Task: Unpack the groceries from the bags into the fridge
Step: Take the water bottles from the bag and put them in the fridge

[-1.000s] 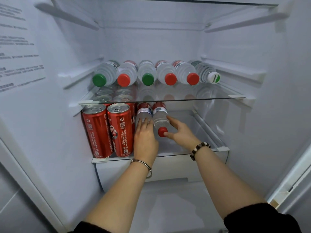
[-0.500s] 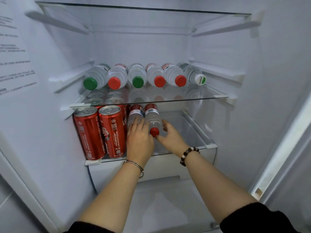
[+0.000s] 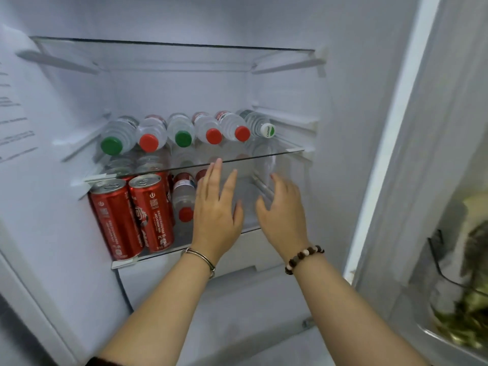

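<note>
Head view: the left hand (image 3: 215, 215) is open, fingers straight and slightly spread, holding nothing. It is raised in front of the lower shelf (image 3: 148, 256) of the fridge (image 3: 343, 101). Its fingertips overlap the front edge of the middle glass shelf (image 3: 277, 154); whether they touch it I cannot tell. The right hand (image 3: 282, 215) is just beside it, also open, fingers loosely fanned and empty, in front of the bare right part of the lower shelf. A metal bangle (image 3: 203, 257) circles the left wrist, a beaded bracelet (image 3: 303, 257) the right.

Just left of the left hand a red-capped bottle (image 3: 183, 199) lies on its side on the lower shelf, cap toward the camera. The red label of a second one shows behind the hand's fingers, the rest hidden. Left of that bottle stand red cans (image 3: 151, 212), upright, two in front with more behind them, close to the left wall.

On the middle glass shelf six water bottles (image 3: 182, 130) lie side by side, caps forward: green, red, green, red, red, and a white one at the right end. Higher up is a top glass shelf (image 3: 184, 44). Under the lower shelf sits a white drawer (image 3: 237, 260). At the far right edge are blurred leafy greens (image 3: 472, 313).
</note>
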